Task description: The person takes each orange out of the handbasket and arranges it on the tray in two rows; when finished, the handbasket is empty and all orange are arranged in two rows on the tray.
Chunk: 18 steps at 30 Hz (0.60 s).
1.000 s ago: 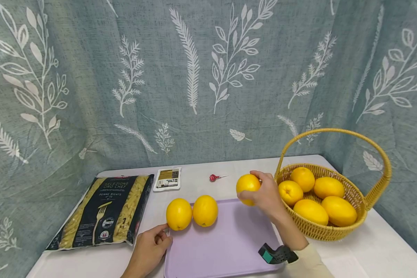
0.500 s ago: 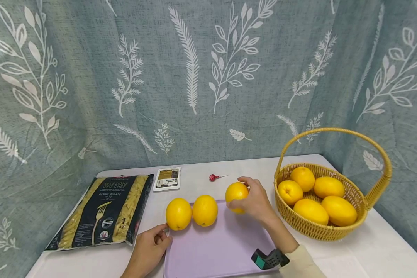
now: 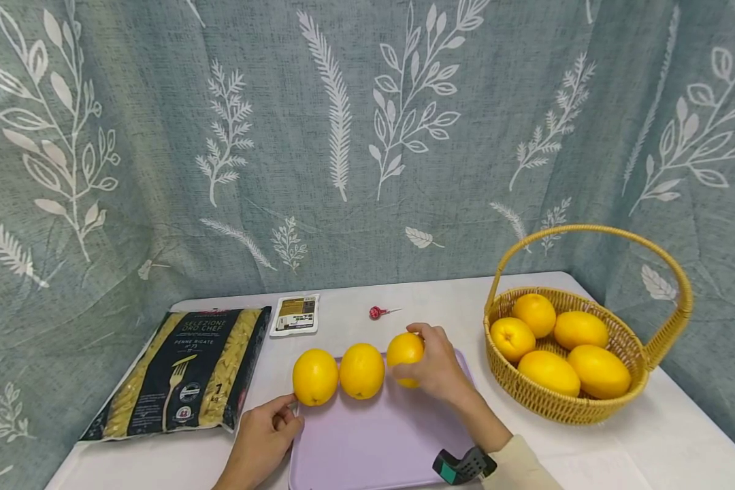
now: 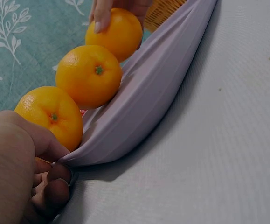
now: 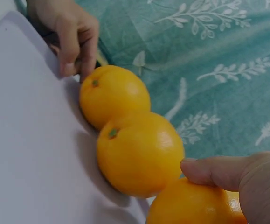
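In the head view, my right hand [image 3: 435, 364] grips an orange [image 3: 406, 358] over the far side of a pale purple tray [image 3: 380, 442]. Two more oranges sit in a row along that far part: the middle orange [image 3: 362, 371] and the left orange [image 3: 315, 378]. The right wrist view has my thumb [image 5: 209, 170] on top of the gripped orange [image 5: 190, 205], close beside the middle one. My left hand [image 3: 265, 437] pinches the tray's left rim near the left orange; its fingers [image 4: 55, 186] show at the tray corner in the left wrist view.
A wicker basket [image 3: 551, 409] with a tall handle stands right of the tray, holding several yellow-orange fruits. Left lies a bag of penne pasta [image 3: 180, 374]. Behind the tray are a small flat packet [image 3: 295, 316] and a red lollipop [image 3: 376, 313]. A patterned curtain [image 3: 355, 136] hangs behind.
My right hand has carried its orange left and down from beside the basket to right beside the middle orange. The left hand stays at the tray's rim.
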Motion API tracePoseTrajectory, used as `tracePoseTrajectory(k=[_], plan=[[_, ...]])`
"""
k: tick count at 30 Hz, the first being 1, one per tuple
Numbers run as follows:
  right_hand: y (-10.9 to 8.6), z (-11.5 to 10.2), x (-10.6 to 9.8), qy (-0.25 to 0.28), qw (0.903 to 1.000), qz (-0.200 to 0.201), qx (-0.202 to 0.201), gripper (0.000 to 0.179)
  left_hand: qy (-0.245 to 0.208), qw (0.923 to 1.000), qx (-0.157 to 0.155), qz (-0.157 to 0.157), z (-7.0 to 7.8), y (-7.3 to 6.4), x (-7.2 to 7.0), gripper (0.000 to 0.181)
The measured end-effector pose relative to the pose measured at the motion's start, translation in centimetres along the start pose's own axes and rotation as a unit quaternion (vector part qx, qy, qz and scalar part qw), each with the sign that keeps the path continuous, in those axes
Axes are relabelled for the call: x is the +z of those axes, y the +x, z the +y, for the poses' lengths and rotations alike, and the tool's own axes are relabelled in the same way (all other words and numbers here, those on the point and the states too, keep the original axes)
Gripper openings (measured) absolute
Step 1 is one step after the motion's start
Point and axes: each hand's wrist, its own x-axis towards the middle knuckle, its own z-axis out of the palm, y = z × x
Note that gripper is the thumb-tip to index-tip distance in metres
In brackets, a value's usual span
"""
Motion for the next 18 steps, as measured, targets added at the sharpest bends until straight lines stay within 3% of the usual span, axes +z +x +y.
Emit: tracePoseTrajectory(k=[18], plan=[[-0.28,0.38,0.99,-0.019,0.9997,-0.003,-0.016,0.084,-0.006,0.9999,0.011,0.003,0.06,-0.09,0.01,0.036]])
